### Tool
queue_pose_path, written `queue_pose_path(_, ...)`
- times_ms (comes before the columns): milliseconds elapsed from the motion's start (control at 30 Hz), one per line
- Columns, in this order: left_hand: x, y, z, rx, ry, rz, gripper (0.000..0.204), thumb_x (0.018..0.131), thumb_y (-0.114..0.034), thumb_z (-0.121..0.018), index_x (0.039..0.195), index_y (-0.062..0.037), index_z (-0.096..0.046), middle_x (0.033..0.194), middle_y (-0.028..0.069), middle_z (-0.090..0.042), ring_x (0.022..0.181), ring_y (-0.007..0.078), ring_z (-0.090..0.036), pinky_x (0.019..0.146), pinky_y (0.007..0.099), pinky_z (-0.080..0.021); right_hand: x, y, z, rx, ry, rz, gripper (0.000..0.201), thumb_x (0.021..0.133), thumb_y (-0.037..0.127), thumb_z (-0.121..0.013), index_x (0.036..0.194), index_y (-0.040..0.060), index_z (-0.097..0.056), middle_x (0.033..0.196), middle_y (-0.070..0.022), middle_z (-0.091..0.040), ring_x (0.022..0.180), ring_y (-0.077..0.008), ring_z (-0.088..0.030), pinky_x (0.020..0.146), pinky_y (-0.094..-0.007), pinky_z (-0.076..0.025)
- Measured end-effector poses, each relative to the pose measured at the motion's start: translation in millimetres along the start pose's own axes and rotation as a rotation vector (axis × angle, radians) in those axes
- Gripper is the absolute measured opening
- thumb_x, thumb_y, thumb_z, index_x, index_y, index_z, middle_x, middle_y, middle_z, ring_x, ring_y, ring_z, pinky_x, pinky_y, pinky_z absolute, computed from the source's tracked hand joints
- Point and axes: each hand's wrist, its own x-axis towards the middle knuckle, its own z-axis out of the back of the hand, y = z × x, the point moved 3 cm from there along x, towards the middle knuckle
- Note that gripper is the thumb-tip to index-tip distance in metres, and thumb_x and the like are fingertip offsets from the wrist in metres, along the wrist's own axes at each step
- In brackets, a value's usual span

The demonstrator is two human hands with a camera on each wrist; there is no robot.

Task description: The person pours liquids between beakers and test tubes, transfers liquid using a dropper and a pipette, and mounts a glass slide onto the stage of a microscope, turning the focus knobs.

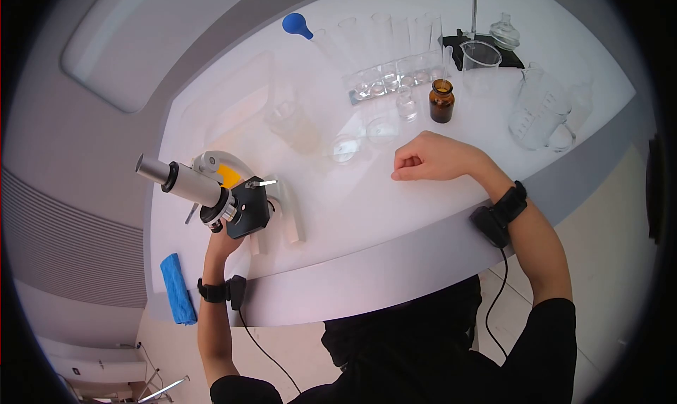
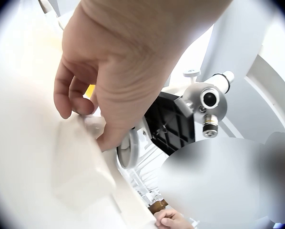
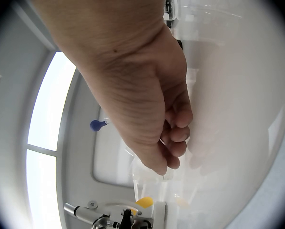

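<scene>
A microscope [image 1: 204,189] with a silver tube, black stage [image 2: 173,124] and pale base [image 1: 291,213] stands on the left of the white table. My left hand [image 1: 224,243] reaches in under its stage, largely hidden there in the head view. From the left wrist, that hand [image 2: 118,81] curls its fingers and thumb about the lower stand, with the thumb close to the round mirror [image 2: 127,150]. My right hand [image 1: 438,156] rests loosely curled on the table, holding nothing visible. Nearest to it are an amber bottle [image 1: 442,106] and clear glass dishes [image 1: 345,149].
A metal rack [image 1: 395,78] with several test tubes stands at the back, beside a blue rubber bulb [image 1: 297,25]. Further right are a beaker [image 1: 481,54], an alcohol lamp [image 1: 505,32] and glass measuring jugs [image 1: 539,115]. A blue cloth [image 1: 178,290] lies at the left edge.
</scene>
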Motion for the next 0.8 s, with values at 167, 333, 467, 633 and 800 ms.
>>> queue_pose_path(167,30.7,-87.2,50.4,-0.705,-0.014,0.736,0.025,0.088,-0.013,-0.064,0.108,-0.001,-0.054,0.087,0.0075,-0.06,0.066,0.0123,-0.057,0.058,0.0285,-0.048,0.3,0.4,-0.1,0.005,0.002,-0.011,0.023,0.088,0.023,-0.069,0.085,0.0009,-0.069,0.064,-0.0045,-0.062,0.059,-0.0117,-0.054,0.057,-0.0263,-0.043)
queue_pose_path(333,18.4,-85.3,47.4,-0.996,-0.119,0.834,0.015,0.097,-0.018,-0.053,0.103,-0.0042,-0.055,0.066,0.0015,-0.053,0.056,0.0085,-0.05,0.05,0.0253,-0.041,1.4,2.2,0.4,-0.006,0.009,-0.018,0.023,0.088,0.024,-0.069,0.085,0.0007,-0.069,0.065,-0.004,-0.062,0.059,-0.011,-0.054,0.057,-0.0259,-0.043)
queue_pose_path(467,18.7,-88.1,41.3,-1.007,-0.114,0.822,0.015,0.099,-0.018,-0.048,0.099,-0.005,-0.056,0.061,-0.0005,-0.05,0.055,0.0077,-0.049,0.049,0.0241,-0.039,1.5,0.0,0.2,0.017,0.02,-0.048,0.029,0.087,0.029,-0.068,0.083,0.0009,-0.068,0.066,-0.0062,-0.063,0.062,-0.0148,-0.057,0.06,-0.0296,-0.045)
queue_pose_path(633,24.2,-91.0,42.6,-0.939,-0.065,0.816,0.012,0.098,-0.013,-0.05,0.095,-0.0036,-0.057,0.064,0.0003,-0.052,0.056,0.0081,-0.049,0.051,0.025,-0.041,0.7,1.8,0.7,0.026,0.005,-0.012,0.023,0.089,0.023,-0.069,0.085,0.0009,-0.069,0.065,-0.003,-0.061,0.058,-0.0104,-0.052,0.056,-0.0256,-0.042)
queue_pose_path(800,23.4,-91.4,43.9,-0.912,-0.052,0.841,0.009,0.094,-0.009,-0.052,0.093,-0.0014,-0.057,0.064,0.0004,-0.051,0.057,0.0081,-0.049,0.052,0.0252,-0.042,0.7,0.3,0.1,0.012,0.008,-0.013,0.022,0.089,0.023,-0.068,0.084,0.0014,-0.069,0.064,-0.0031,-0.061,0.058,-0.0107,-0.053,0.056,-0.0259,-0.042)
